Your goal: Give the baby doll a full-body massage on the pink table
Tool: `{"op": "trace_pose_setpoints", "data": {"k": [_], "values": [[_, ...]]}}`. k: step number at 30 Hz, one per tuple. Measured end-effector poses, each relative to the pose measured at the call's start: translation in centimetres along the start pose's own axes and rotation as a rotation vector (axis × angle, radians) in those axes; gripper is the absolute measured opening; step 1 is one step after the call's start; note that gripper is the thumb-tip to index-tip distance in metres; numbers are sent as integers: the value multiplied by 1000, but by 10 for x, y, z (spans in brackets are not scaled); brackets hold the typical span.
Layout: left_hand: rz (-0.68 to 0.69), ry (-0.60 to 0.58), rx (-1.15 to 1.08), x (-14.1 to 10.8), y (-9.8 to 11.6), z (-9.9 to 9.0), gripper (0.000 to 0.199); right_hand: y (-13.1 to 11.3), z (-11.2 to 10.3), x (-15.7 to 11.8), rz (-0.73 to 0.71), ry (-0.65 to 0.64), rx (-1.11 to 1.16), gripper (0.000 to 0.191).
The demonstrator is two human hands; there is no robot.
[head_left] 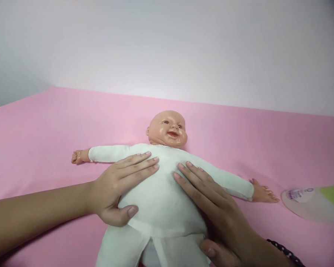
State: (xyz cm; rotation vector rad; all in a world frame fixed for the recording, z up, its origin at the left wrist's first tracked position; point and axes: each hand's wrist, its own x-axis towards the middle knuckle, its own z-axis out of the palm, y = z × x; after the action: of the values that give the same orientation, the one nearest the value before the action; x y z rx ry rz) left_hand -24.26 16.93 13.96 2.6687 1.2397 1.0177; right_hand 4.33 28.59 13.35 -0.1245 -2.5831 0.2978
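Note:
A baby doll (167, 193) with a hard plastic head and a white cloth body lies on its back, arms spread to both sides. My left hand (125, 181) rests flat on one side of its chest, fingers stretched out and thumb apart near the waist. On the other side of the chest lies my right hand (214, 200), its fingers also straight and its thumb low by the doll's hip. Neither hand grips anything. The lower legs of the doll run out of view at the bottom.
Under the doll is a pink sheet (44, 129) that reaches back to a pale wall (167, 48). At the right edge, close to the doll's outstretched hand, lies a clear bottle (303, 202) with a purple-printed label and a green part.

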Motion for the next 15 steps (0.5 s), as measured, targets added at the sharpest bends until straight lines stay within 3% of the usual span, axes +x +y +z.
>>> {"op": "trace_pose_setpoints", "data": {"k": [15], "values": [[89, 228, 37, 2, 1, 1, 60, -6, -10, 1, 45, 236, -26, 42]]}}
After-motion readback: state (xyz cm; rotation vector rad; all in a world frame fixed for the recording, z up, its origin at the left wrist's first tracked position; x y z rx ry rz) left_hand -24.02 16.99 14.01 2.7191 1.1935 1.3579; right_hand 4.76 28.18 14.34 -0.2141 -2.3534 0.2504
